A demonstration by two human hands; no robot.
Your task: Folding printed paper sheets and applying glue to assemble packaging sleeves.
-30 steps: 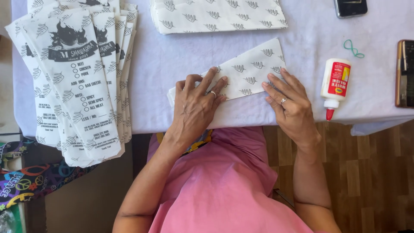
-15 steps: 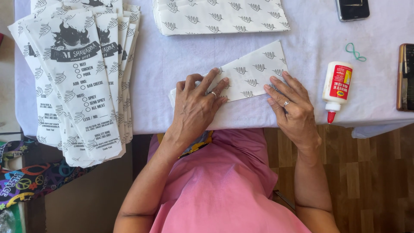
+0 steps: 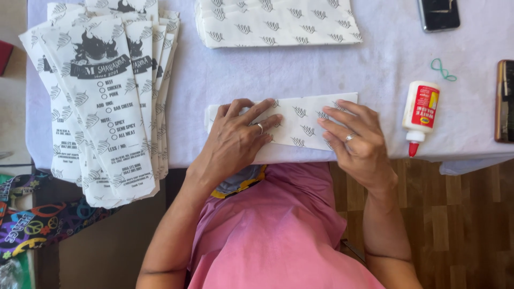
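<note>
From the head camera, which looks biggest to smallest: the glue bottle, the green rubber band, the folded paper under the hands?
1. Folded paper
2. Glue bottle
3. Green rubber band
All lie on one table, so the ranking is fair.

White paper bag [image 3: 300,120] with grey leaf pattern; pink shirt [image 3: 278,235].

Landmark: folded paper bag [image 3: 300,126], on the bench [image 3: 375,69] near its front edge
Left of it: pile of bags [image 3: 101,101]
Behind it: stack of sheets [image 3: 276,21]
Right of it: glue bottle [image 3: 420,115]
On it: left hand [image 3: 235,142], right hand [image 3: 356,142]
</note>
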